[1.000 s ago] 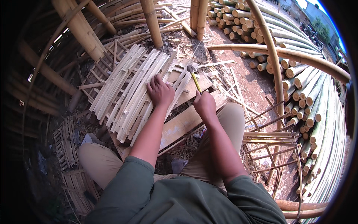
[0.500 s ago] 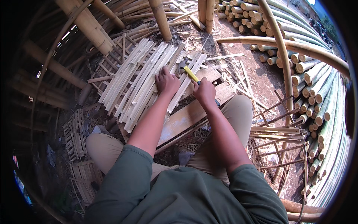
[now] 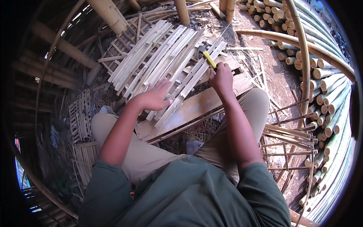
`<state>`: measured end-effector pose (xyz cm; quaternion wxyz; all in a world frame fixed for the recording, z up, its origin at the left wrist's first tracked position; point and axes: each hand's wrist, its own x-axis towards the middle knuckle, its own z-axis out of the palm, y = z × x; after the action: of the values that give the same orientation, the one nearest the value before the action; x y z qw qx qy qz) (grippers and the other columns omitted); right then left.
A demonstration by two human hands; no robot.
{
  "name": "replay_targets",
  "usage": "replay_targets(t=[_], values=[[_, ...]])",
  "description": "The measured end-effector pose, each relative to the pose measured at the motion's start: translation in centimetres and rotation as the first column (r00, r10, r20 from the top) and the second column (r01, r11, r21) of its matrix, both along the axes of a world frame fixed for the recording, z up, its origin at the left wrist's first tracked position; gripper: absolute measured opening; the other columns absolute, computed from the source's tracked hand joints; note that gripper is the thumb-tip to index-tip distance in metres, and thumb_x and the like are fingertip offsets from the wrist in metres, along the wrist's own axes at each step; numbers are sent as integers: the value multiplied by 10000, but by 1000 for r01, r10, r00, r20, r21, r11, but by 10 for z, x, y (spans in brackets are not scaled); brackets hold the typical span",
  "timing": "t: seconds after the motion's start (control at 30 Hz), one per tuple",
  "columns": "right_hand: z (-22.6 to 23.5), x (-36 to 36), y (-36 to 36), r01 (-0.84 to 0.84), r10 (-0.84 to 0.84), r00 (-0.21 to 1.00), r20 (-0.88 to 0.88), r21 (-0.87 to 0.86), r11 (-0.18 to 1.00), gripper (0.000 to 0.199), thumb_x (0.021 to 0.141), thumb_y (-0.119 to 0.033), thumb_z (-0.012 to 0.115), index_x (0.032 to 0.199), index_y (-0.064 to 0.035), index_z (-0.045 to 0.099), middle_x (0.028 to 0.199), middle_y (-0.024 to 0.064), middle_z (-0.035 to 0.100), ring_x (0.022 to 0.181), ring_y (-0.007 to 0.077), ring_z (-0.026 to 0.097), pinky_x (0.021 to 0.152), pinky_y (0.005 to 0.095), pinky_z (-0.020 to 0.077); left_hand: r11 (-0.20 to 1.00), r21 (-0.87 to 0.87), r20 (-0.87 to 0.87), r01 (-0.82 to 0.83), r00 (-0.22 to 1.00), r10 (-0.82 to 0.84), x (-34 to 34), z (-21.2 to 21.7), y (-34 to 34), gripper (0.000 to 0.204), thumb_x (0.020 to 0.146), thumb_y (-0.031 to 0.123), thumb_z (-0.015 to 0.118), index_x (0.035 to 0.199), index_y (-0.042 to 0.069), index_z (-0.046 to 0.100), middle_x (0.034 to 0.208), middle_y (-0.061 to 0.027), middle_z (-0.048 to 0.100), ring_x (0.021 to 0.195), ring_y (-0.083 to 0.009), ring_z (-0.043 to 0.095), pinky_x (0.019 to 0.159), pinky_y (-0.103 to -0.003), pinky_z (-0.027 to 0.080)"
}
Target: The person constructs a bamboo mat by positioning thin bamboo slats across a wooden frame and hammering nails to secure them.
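My right hand (image 3: 222, 77) grips a claw hammer (image 3: 208, 59) by its handle, yellow toward the metal head. The head is over the right-hand strips of a panel of pale bamboo slats (image 3: 159, 49), which lie side by side at a slant. My left hand (image 3: 154, 96) rests on the near ends of the slats, fingers stretched out and thumb pointing right. Beneath the near part of the panel is a wide wooden board (image 3: 189, 115), low in front of my crossed legs.
Cut green bamboo poles (image 3: 329, 90) are stacked along the right. A slatted bamboo frame (image 3: 289, 140) lies beside my right knee. On the left are smaller slatted panels (image 3: 80, 113). Upright bamboo posts (image 3: 182, 13) stand beyond the slats, and a bent pole (image 3: 280, 36) crosses at right.
My left hand has moved down and left along the slats to their near ends, its fingers now spread. The right hand still holds the hammer. The whole view has shifted slightly.
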<state>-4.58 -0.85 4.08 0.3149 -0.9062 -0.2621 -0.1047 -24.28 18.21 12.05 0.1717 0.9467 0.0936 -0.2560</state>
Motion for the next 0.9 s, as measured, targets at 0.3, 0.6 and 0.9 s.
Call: replay_targets(t=[0.3,0.6,0.9], values=[[92,-57,-24,-870,729,374,-573,56,490,233,905,-233,628,864,-3,631,735,105,620,687,213,609,652,362,492,996,5,-39,-94,995,94,-35,-8,-19,792,943,396,530,1532,59,122,1590,-235,-33,1487,-333,1,1199,-446,58],[-63,-192,24,-951,138,86,-987,-123,-282,240,850,-206,582,895,3,693,798,135,703,647,237,655,599,362,531,998,64,44,-24,999,21,-36,-19,-26,729,940,357,538,1522,86,194,1598,-206,-3,1485,-323,78,1196,-475,115],[-103,-228,33,-866,103,217,-971,-240,-439,238,847,-205,586,886,5,692,792,138,701,641,236,647,598,364,526,997,71,115,-19,993,11,-47,-15,-22,720,928,335,549,1509,58,226,1596,-214,9,1481,-332,102,1182,-500,159]])
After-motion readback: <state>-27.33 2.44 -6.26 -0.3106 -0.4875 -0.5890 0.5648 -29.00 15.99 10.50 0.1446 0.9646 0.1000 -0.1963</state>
